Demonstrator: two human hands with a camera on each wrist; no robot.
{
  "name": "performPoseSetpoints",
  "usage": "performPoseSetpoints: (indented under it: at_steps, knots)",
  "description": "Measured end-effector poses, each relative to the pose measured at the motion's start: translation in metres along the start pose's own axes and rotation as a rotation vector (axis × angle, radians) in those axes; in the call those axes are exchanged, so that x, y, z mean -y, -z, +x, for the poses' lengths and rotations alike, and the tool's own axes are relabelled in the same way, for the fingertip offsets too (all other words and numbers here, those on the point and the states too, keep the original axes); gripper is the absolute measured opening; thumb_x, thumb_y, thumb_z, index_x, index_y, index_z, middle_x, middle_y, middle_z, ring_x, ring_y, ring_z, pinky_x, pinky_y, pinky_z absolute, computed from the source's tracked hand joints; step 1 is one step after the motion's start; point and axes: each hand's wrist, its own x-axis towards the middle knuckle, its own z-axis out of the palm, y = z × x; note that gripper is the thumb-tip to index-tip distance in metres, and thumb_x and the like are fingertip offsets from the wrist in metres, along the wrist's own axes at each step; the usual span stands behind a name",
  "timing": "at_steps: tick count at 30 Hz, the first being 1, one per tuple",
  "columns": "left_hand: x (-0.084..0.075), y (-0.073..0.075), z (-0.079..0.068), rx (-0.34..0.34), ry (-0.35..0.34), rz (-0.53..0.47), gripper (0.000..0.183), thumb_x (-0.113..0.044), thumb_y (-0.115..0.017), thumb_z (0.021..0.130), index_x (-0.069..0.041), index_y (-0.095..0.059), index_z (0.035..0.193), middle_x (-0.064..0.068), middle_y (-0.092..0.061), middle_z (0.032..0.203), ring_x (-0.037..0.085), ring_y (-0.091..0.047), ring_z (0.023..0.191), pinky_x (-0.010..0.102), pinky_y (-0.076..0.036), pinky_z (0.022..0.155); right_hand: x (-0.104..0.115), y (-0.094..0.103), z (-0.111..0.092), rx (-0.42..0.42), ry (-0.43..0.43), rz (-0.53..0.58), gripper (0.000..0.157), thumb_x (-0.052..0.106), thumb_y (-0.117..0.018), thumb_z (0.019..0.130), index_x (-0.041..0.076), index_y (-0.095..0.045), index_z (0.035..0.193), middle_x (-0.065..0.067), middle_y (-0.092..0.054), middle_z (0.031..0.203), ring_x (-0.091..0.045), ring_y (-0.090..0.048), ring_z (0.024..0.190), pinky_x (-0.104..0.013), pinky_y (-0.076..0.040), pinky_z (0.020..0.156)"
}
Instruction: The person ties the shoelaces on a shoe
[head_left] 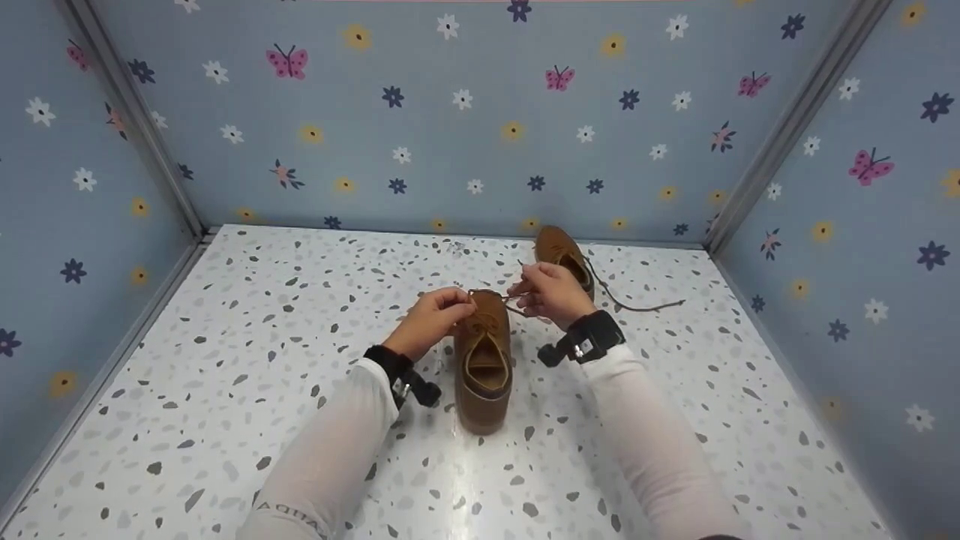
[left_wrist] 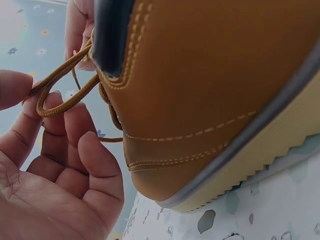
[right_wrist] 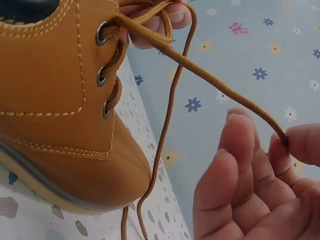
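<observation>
A tan lace-up shoe (head_left: 482, 416) stands on the speckled surface, its toe pointing away from me. At its left side, near the laces, is my left hand (head_left: 430, 319). In the left wrist view, thumb and forefinger pinch a loop of brown shoelace (left_wrist: 60, 111); the other fingers curl loosely. My right hand (head_left: 556, 294) is off the shoe's right side. Its thumb and forefinger pinch a lace (right_wrist: 220, 86), drawn fairly taut from the top eyelet area in the right wrist view. Another length of lace (right_wrist: 171, 100) hangs down past the toe.
A second brown shoe (head_left: 553, 241) is at the back, partly hidden by my right hand. Its loose lace (head_left: 637, 308) trails to the right. Floral panels (head_left: 465, 120) enclose the white speckled surface (head_left: 285, 360) at the back and both sides.
</observation>
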Motion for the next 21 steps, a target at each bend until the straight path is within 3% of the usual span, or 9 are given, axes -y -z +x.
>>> performPoseSetpoints:
  at_steps: [6,13,21]
  knots:
    - [0.001,0.001,0.001,-0.007,0.012,0.001,0.009,-0.019,-0.062,0.103,-0.012,-0.067,0.100,-0.002,-0.065,0.099,0.014,-0.060,0.093,0.040,-0.054,0.088,-0.003,0.000,-0.002,0.015,0.004,0.084,0.025,0.031,-0.041,0.114,0.012,-0.050,0.100,-0.009,-0.078,0.092,-0.015,-0.066,0.065,-0.029,-0.056,0.062]
    - [0.001,0.001,0.000,-0.034,0.008,-0.008,0.009,-0.014,-0.061,0.100,-0.009,-0.067,0.103,-0.001,-0.067,0.101,0.019,-0.063,0.099,0.040,-0.054,0.092,-0.009,0.003,-0.005,0.000,0.017,0.177,0.026,0.034,-0.034,0.115,0.014,-0.045,0.103,-0.014,-0.079,0.095,-0.019,-0.075,0.075,-0.033,-0.063,0.073]
    - [0.000,0.001,-0.006,-0.056,-0.051,-0.171,0.008,-0.012,-0.059,0.103,-0.010,-0.064,0.098,0.006,-0.072,0.109,0.017,-0.066,0.104,0.046,-0.052,0.102,-0.016,0.003,-0.015,0.072,0.110,0.341,0.025,0.031,-0.037,0.115,0.011,-0.049,0.107,-0.010,-0.077,0.091,-0.020,-0.075,0.081,-0.034,-0.063,0.079]
